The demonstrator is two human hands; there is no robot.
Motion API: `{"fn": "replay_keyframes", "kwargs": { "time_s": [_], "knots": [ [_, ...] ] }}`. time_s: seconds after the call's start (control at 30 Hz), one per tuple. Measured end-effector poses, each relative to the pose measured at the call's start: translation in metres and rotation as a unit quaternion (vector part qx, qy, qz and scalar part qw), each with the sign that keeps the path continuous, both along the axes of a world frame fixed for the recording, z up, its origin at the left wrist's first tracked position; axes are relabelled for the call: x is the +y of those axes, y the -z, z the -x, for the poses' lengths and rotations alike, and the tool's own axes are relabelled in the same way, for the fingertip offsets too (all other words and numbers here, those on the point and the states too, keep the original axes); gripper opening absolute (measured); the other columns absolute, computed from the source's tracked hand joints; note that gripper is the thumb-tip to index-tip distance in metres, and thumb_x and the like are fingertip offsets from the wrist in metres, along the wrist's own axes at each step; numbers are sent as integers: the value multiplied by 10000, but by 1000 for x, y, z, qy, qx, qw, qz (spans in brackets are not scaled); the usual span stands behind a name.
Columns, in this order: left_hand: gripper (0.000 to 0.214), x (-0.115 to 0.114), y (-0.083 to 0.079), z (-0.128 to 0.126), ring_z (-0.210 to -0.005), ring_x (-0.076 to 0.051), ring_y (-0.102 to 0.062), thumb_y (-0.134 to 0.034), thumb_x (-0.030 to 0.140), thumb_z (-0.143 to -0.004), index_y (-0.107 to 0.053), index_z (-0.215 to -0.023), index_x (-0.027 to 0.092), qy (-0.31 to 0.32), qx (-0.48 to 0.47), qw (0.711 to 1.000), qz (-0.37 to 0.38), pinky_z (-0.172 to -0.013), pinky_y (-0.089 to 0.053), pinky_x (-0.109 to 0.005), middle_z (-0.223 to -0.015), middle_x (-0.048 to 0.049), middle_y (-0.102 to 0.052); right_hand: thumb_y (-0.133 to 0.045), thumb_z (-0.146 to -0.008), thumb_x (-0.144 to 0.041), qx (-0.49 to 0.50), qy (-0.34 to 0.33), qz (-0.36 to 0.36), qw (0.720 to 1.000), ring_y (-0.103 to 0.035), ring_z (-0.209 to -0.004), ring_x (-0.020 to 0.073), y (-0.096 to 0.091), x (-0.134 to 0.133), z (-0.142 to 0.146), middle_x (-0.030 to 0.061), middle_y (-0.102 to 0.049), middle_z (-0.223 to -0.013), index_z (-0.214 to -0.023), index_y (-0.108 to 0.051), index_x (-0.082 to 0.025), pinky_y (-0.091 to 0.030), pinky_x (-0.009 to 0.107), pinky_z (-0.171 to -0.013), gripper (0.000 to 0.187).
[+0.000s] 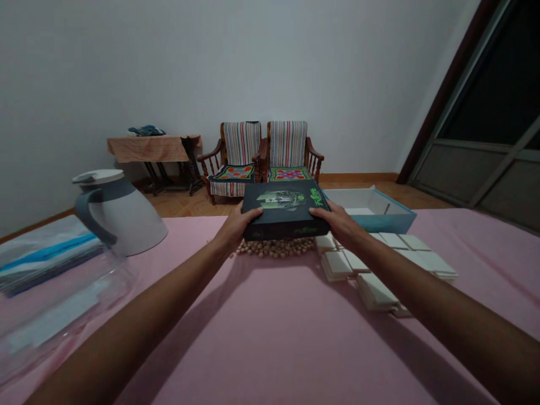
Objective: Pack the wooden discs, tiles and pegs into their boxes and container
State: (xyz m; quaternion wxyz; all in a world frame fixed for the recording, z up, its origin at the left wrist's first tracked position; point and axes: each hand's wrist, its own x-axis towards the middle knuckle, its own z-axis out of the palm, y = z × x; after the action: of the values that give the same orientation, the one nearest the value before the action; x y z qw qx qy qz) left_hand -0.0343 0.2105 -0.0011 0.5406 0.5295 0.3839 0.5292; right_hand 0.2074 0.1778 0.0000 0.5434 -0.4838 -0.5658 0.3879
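A flat black box (282, 209) with a green-and-grey picture and green lettering is held between my two hands. My left hand (236, 224) grips its left side, thumb on top. My right hand (337, 224) grips the right side in the same way. Fingers underneath are hidden. The box appears raised above a heap of small beige, nut-like pieces (276, 247) spread on the pink cloth (270, 337). Several stacks of small cream-white squares (377, 289) lie near my right forearm, which covers part of them.
An open light-blue box (379, 223) stands behind the stacks. At left are a white-and-grey jug (130, 216), a clear plastic package (67, 315) and a blue-striped packet (50, 261). Two wooden armchairs (289, 146) and a cloth-covered side table (147, 149) stand by the wall.
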Motion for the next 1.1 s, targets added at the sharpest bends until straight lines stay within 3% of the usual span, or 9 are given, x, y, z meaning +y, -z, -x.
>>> {"fn": "replay_keyframes", "kwargs": {
  "time_s": [0.1,0.2,0.43,0.67,1.1],
  "knots": [
    [528,57,14,-13,-815,-190,-643,-766,302,-595,-603,-1073,149,-11,-9,999,-32,-762,-510,-306,-1006,-83,-679,-674,-639,-318,60,-24,-5,998,-634,-839,199,12,54,-12,45,-699,-942,-1013,-642,-156,-489,334,-804,408],
    [550,100,35,-24,-829,-187,-643,-783,320,-580,-596,-1065,141,-27,-11,999,-31,-806,-496,-314,-961,-86,-687,-708,-601,-306,76,0,-8,997,-633,-794,174,32,98,-19,29,-701,-897,-977,-650,-152,-487,318,-796,410],
    [581,152,78,-29,-780,-177,-638,-807,323,-535,-600,-1046,139,-36,-1,999,-5,-785,-493,-318,-932,-86,-688,-747,-568,-292,98,-18,47,994,-641,-758,160,83,165,-28,34,-716,-863,-971,-657,-143,-499,322,-788,439],
    [602,167,101,-30,-772,-184,-638,-819,334,-519,-590,-1043,145,-38,14,999,30,-754,-503,-323,-923,-90,-686,-760,-585,-295,95,-7,86,992,-651,-714,170,107,179,-31,36,-717,-826,-939,-655,-154,-518,354,-761,394],
    [517,141,96,-34,-775,-208,-645,-741,358,-607,-591,-1057,152,-29,78,996,28,-725,-510,-333,-905,-100,-693,-715,-634,-343,15,3,126,992,-642,-670,188,98,154,-31,55,-709,-803,-995,-636,-170,-533,357,-652,408]
  ]
}}
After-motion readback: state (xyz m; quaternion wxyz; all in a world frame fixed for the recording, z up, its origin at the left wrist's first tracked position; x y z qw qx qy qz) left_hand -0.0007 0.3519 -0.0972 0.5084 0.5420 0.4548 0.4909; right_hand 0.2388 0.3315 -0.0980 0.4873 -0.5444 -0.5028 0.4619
